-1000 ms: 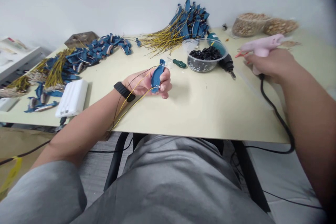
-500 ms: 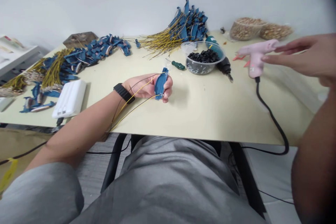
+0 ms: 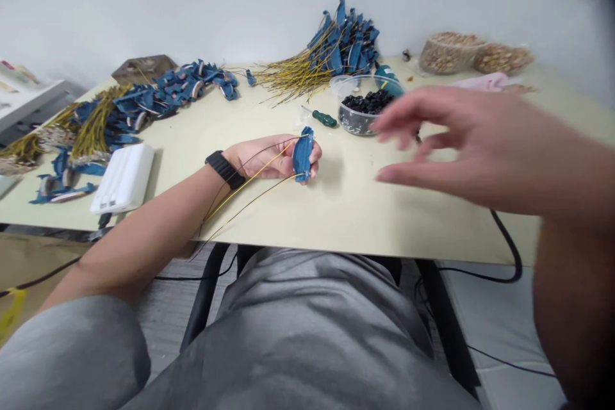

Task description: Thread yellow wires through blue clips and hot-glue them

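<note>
My left hand (image 3: 269,157) grips a curved blue plastic piece (image 3: 302,155) above the table. Thin yellow and black wires (image 3: 240,195) run from both ends of the piece back past my wrist. My right hand (image 3: 461,147), somewhat blurred, hovers to the right with its fingers apart and nothing between them. Behind it, a pink glue gun (image 3: 485,82) lies on the table, mostly hidden by the hand. A clear plastic bowl (image 3: 353,123) of small black parts stands just beyond my right fingertips. A green-handled screwdriver (image 3: 325,118) rests left of the bowl.
Blue pieces with yellow wires are heaped at the back (image 3: 343,45), and another pile (image 3: 158,96) spreads along the left. A white power bank (image 3: 123,178) lies near the left front edge. Bags of small tan pieces (image 3: 449,54) stand at the back right. A black cord (image 3: 510,250) hangs over the front edge.
My right hand has let go of the glue gun and moved left, toward my left hand. My left hand still holds the blue piece, shifted slightly right.
</note>
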`<state>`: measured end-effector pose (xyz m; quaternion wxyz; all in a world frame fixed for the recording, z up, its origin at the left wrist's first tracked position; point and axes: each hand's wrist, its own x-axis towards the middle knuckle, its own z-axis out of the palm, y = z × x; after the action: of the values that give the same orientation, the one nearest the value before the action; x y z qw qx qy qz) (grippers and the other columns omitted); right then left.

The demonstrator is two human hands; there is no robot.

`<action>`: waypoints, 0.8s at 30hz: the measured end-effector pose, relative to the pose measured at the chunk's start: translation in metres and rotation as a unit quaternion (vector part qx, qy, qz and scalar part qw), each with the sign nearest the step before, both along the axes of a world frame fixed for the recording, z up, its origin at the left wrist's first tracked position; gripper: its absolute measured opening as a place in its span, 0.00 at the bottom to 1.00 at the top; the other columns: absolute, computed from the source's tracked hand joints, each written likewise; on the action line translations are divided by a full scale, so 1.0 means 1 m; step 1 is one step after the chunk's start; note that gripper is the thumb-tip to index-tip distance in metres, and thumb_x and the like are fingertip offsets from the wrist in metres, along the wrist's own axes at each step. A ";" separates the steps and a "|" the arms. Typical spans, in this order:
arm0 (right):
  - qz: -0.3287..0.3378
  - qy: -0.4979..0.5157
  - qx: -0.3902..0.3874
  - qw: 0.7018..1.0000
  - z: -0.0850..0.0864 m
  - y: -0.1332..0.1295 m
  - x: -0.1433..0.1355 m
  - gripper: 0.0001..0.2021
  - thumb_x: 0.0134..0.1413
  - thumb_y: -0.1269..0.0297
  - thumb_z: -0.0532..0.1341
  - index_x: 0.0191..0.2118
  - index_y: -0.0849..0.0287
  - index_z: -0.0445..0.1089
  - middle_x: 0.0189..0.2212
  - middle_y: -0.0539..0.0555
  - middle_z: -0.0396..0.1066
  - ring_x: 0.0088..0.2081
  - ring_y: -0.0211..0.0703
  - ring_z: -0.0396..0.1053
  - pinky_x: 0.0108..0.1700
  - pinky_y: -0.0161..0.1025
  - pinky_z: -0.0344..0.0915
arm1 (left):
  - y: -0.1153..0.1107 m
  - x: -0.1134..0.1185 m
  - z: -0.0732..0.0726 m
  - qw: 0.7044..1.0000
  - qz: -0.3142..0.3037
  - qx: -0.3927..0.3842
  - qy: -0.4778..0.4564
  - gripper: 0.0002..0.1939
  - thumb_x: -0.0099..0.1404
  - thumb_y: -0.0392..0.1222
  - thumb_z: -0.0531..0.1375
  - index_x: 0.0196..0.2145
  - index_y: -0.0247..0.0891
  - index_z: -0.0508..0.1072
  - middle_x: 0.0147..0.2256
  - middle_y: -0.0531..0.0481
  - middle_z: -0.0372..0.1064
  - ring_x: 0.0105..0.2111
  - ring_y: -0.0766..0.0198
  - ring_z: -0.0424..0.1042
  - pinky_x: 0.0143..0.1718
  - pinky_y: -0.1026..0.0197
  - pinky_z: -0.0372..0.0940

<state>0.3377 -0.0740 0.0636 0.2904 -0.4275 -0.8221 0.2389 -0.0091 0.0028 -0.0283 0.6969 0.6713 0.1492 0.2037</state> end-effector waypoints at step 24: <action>0.123 0.165 -0.056 0.977 -0.065 0.033 -0.098 0.42 0.51 0.45 0.83 0.71 0.41 0.75 0.66 0.59 0.76 0.70 0.70 0.72 0.65 0.66 0.80 | 0.000 0.008 -0.001 0.993 0.063 -0.090 -0.048 0.29 0.50 0.56 0.88 0.43 0.44 0.84 0.40 0.52 0.79 0.38 0.62 0.76 0.44 0.58 0.74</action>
<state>0.2398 -0.0413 -0.0012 0.3662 -0.2931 -0.7944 0.3859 -0.0014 0.0029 -0.0295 0.7467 0.5844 0.1752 0.2650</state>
